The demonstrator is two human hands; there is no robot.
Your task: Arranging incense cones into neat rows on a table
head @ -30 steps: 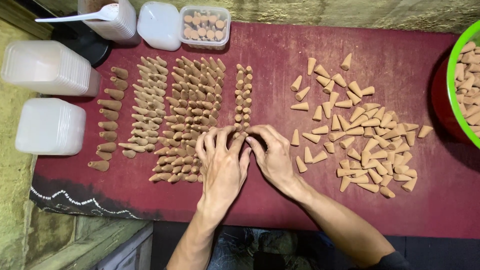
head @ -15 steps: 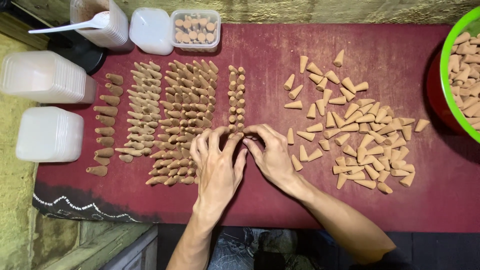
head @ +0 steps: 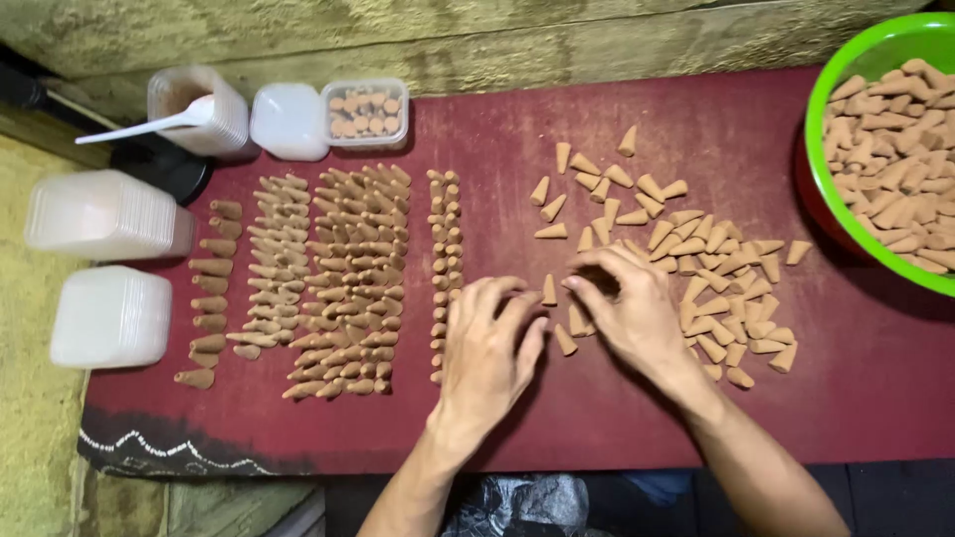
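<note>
Around the red mat: tubs, lids and a bowl

A green bowl (head: 834, 70) sits at the right edge; two stacks of translucent lids (head: 104, 264) lie left, and a spoon-holding tub (head: 204, 104), a white lid (head: 286, 121) and a small filled box (head: 366, 111) line the wooden wall (head: 477, 40).

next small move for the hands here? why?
Probably: the right hand draws a few cones from the loose pile it rests on toward the left hand, which sits beside the short, thin row. The rows further left look full; this one is narrower.
</note>
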